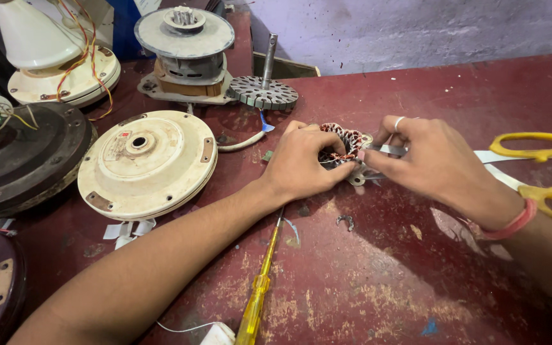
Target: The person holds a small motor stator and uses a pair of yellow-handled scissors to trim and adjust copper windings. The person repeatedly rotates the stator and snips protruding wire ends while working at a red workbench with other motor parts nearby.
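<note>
Left hand (pixel 305 163) cupped round copper-wound stator (pixel 346 144); right hand (pixel 426 160) pinched thin grey strip (pixel 388 149) beside fingertips; strip slip likely nicks winding

Stator (pixel 346 142) mostly hidden by fingers (pixel 327 167); scissors (pixel 544 172) cut off at rt edge

left hand (pixel 300 161): bare, no ring, no band
right hand (pixel 430 160): 1 silver ring (pixel 398 121) on a finger
right wrist: 1 pink-red band (pixel 511 225)
forearms: bare, no sleeves showing
</note>
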